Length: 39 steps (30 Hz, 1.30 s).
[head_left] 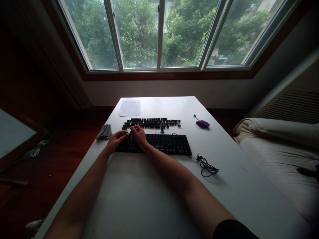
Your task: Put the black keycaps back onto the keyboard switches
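A black keyboard (pixel 169 144) lies flat across the white table, its left end partly covered by my hands. My left hand (pixel 117 137) is over that end, fingers curled and pressed together toward the right hand. Close beside it, my right hand (pixel 139 135) is closed in a pinch above the keyboard's upper left. Something small and dark or pale shows between the fingertips of both hands, too small to name. Behind the keyboard stand rows of loose black keycaps (pixel 154 122). A small clear round item (pixel 160 132) lies between the keycaps and the keyboard.
A coiled black cable (pixel 206 166) lies right of the keyboard. A grey cloth (pixel 104 132) sits at the table's left edge. Printed paper (pixel 130 108) is at the far left, and a purple cloth-like item (pixel 202 123) with a thin stick at the far right. A sofa (pixel 269 159) stands right.
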Motion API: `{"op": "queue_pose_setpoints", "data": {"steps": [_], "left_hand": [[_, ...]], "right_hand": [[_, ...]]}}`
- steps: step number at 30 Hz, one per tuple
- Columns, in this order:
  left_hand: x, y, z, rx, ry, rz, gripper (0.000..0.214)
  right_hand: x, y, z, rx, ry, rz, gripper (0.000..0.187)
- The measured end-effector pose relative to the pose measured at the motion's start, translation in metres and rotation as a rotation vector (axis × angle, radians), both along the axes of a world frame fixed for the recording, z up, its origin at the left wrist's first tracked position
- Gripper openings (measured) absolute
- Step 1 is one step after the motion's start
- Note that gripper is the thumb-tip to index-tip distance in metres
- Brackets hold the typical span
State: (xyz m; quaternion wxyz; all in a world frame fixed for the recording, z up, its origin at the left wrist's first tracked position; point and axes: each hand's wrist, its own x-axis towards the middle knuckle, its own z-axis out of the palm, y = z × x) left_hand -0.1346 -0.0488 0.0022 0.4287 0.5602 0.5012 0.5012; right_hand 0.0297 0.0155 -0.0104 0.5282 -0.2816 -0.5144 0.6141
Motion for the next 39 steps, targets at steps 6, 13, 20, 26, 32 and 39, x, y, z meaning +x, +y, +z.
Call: {"op": "queue_pose_setpoints", "data": {"steps": [6,13,20,26,32,39], "left_hand": [[-0.003,0.002,-0.007,0.000,-0.090,0.032,0.051],[-0.003,0.002,-0.008,0.010,-0.107,0.038,0.052],[-0.006,0.006,-0.013,0.030,-0.073,0.101,0.050],[-0.007,0.008,-0.017,0.058,-0.087,0.114,0.048],[-0.009,0.007,-0.015,0.030,-0.105,0.110,0.046],[-0.010,0.007,-0.015,-0.013,-0.133,0.095,0.047]], "right_hand": [[0.001,-0.002,0.001,0.053,-0.010,0.064,0.038],[0.000,-0.003,-0.001,0.134,-0.111,-0.045,0.029],[-0.002,-0.004,-0.002,0.141,-0.144,-0.083,0.029],[-0.002,-0.006,-0.002,0.201,-0.148,-0.115,0.025],[0.001,-0.009,0.002,0.218,-0.182,-0.118,0.026],[0.003,-0.013,0.007,0.224,-0.160,-0.102,0.027]]}}
